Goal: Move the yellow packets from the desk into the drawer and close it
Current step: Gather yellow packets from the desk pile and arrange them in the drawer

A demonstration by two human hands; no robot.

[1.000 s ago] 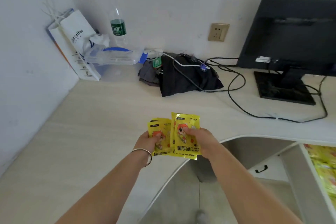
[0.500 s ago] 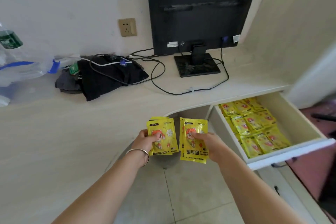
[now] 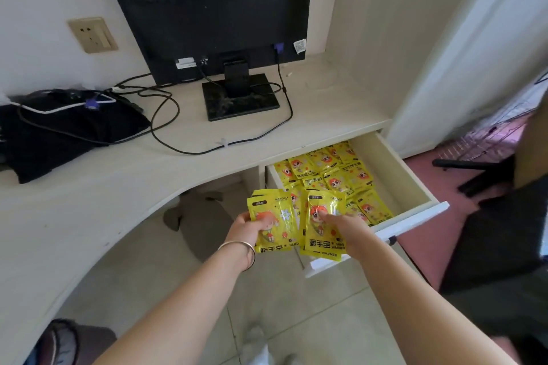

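My left hand grips a small stack of yellow packets in the air, just left of the drawer's front corner. My right hand pinches a second stack of yellow packets over the near left part of the open drawer. The drawer is pulled out below the desk top and holds several more yellow packets lying flat. A thin bangle sits on my left wrist.
A black monitor stands on the desk with cables running across it. A black cloth bundle lies at the left. A wall socket is behind. A dark chair stands right of the drawer.
My view has swung right, from the desk's left part to the drawer. Both hands have carried their packets off the desk, and the right one is now over the drawer's near end.
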